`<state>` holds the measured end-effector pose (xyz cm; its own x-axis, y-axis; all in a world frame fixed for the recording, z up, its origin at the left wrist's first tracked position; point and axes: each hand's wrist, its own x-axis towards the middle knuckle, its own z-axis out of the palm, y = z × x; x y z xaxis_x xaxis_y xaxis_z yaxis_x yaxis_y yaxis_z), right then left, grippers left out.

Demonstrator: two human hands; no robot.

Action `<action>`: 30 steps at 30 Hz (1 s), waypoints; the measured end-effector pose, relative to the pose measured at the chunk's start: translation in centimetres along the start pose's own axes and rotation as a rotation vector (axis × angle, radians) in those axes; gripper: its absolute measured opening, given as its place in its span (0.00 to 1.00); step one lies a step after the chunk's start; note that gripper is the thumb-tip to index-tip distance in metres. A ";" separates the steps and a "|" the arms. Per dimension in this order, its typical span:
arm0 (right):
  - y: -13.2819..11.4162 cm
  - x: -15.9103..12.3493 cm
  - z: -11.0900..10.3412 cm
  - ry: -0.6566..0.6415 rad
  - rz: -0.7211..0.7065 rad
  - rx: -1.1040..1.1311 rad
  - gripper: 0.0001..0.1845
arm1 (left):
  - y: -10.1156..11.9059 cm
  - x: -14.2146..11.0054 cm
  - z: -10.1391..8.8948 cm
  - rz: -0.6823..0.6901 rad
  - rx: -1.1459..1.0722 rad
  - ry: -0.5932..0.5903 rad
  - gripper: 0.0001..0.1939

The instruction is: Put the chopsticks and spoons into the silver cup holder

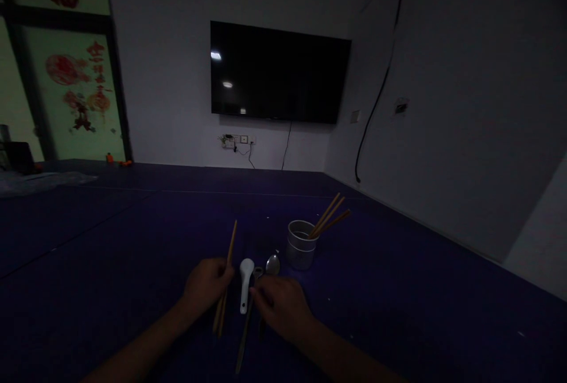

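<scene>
Left hand [206,281]: fingers clamped on chopsticks [232,241]. Right hand [283,306]: fingers at metal handle [245,336], can't tell grip; best avoid nudging white spoon [245,288].

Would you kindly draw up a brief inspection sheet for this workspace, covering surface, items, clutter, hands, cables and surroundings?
Surface: dark purple, with scattered pale specks.
Items: white spoon, slim metal utensil and metal spoon, the latter two partly hidden; upright metal cup with leaning sticks inside.
Clutter: orange objects and a pale crumpled sheet at far left, too dim to identify.
Hands: left hand holds chopsticks; right hand is at the slim metal utensil, grip unclear.
Cables: black cable down the right wall; thin cable below the television.
Surroundings: television screen dark; door bears red decorations.
</scene>
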<state>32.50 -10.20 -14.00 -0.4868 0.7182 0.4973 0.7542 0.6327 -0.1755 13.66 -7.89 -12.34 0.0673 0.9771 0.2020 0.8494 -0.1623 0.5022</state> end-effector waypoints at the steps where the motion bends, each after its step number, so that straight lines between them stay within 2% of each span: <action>1: 0.0 0.0 -0.1 0.048 -0.008 0.020 0.13 | 0.1 0.0 0.1 0.042 -0.115 0.011 0.18; 4: 0.2 -0.2 -0.2 0.165 -0.101 0.005 0.21 | 0.8 -0.8 0.7 0.168 -0.399 -0.079 0.18; 7: 0.4 -0.3 -0.3 0.236 -0.239 -0.072 0.21 | 1.8 -1.9 1.1 0.255 -0.495 -0.244 0.19; 9: 0.6 -0.4 -0.3 0.292 -0.311 -0.119 0.19 | 2.4 -2.6 1.2 0.284 -0.528 -0.291 0.21; 13: 0.8 -0.6 -0.5 0.360 -0.375 -0.211 0.16 | 2.9 -3.4 1.1 0.278 -0.618 -0.304 0.26; 16: 1.1 -0.6 -1.2 0.422 -0.350 -0.224 0.16 | 2.7 -3.7 0.9 0.284 -0.663 -0.239 0.28; 18: 1.6 -0.5 -2.0 0.534 -0.297 -0.186 0.16 | 2.3 -3.5 0.9 0.336 -0.573 -0.163 0.30; 20: 2.3 -0.1 -3.0 0.650 -0.193 -0.129 0.15 | 1.7 -2.9 1.0 0.387 -0.356 -0.074 0.29; 22: 3.1 0.4 -4.0 0.749 -0.018 -0.055 0.17 | 1.1 -2.1 1.0 0.371 -0.136 0.005 0.28; 24: 3.8 0.9 -5.0 0.798 0.211 0.020 0.22 | 0.6 -1.2 1.0 0.294 -0.024 0.054 0.27; 27: 4.6 1.5 -5.9 0.760 0.443 0.088 0.26 | 0.3 -0.4 1.0 0.187 0.039 0.079 0.26; 30: 5.2 1.7 -6.1 0.693 0.551 0.107 0.27 | 0.5 -0.4 0.9 0.166 0.082 0.045 0.25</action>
<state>38.28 -7.42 -8.91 0.3348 0.6135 0.7152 0.7404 0.2982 -0.6024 14.52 -8.21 -12.99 0.1883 0.9302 0.3152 0.8687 -0.3075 0.3884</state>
